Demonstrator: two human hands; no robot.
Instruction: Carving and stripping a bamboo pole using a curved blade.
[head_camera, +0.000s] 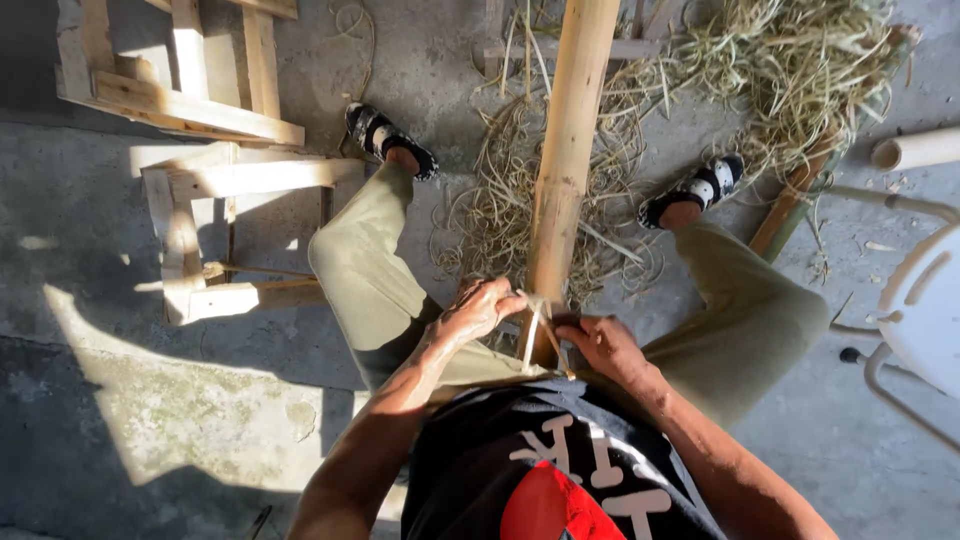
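Note:
A thick bamboo pole (566, 150) runs from between my knees away across the floor. My left hand (482, 308) grips the pole's near end from the left side. My right hand (603, 343) is closed on a thin bamboo strip (537, 333) that peels off the near end of the pole; whether a blade is in that hand is hidden. I sit with legs spread in olive trousers, feet in black-and-white sandals on either side of the pole.
A heap of bamboo shavings (790, 70) lies at the top right and under the pole. Wooden frames (200, 110) stand at the left. A white plastic chair (925, 310) and another bamboo tube (915, 150) are at the right. The floor is grey concrete.

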